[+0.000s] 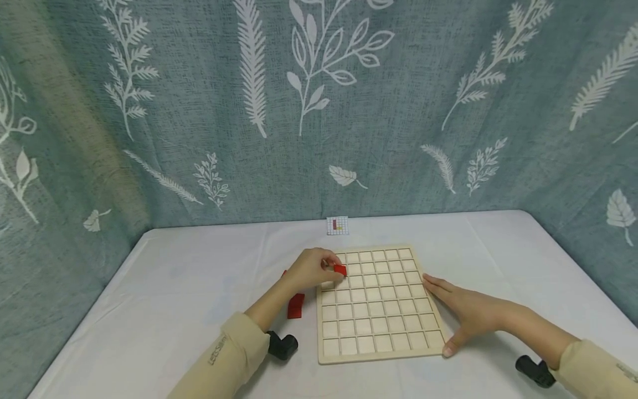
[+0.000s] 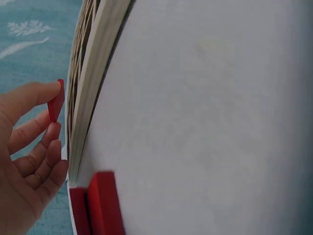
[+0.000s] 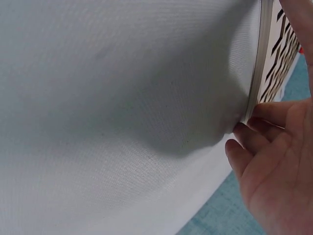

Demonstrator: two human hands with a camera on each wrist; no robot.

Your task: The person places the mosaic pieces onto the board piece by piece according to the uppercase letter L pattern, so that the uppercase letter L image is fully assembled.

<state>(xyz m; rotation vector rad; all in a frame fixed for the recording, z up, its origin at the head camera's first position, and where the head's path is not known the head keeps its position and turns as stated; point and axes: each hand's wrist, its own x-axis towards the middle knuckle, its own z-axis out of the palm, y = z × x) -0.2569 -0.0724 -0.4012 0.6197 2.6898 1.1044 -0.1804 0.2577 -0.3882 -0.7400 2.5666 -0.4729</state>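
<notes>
1. Left hand: pinching red tile above far-left cells of grid board; contact with board cannot be told.
2. Right hand: spread wide against board's right edge, apparently steadying it.
3. Step, judged: positioning the tile. Next move likely calls for squaring it to one cell, then release.
4. Spare red pieces: on worktop, left of board.

The head view is bright, the wrist views dimmer, soft shadow darkening the white cloth.
</notes>
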